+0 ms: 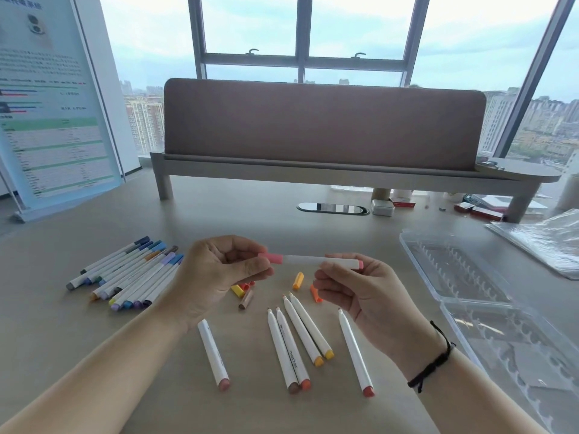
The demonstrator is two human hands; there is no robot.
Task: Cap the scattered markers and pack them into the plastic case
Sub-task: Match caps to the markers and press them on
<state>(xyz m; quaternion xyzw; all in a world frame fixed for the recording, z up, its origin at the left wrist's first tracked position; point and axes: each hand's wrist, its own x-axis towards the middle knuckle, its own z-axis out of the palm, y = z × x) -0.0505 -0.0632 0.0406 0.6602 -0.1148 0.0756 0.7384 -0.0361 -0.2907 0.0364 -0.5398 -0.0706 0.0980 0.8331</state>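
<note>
Head view: nearest on the table (pixel 94 339) lie six uncapped markers (pixel 291 346). Above them the left hand (pixel 216 274) pinches the pink cap (pixel 272 257) while the right hand's (pixel 363 292) fingers (pixel 332 274) grip that marker's white barrel (pixel 302 260). Farther right, the plastic case (pixel 470 277) lies open.

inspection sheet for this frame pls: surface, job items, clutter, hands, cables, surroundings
Surface: beige desk, bare in the near left corner.
Job's things: pink marker held in the air, cap on; capped markers piled at left; six uncapped markers in the centre; loose caps beyond them; clear plastic case open at right, no markers in it.
Clutter: small boxes under the shelf; plastic wrap at far right.
Hands: left hand pinches the pink cap end; right hand grips the barrel.
Cables: nothing seen.
Surroundings: desk shelf with panel, windows, poster at left.
</note>
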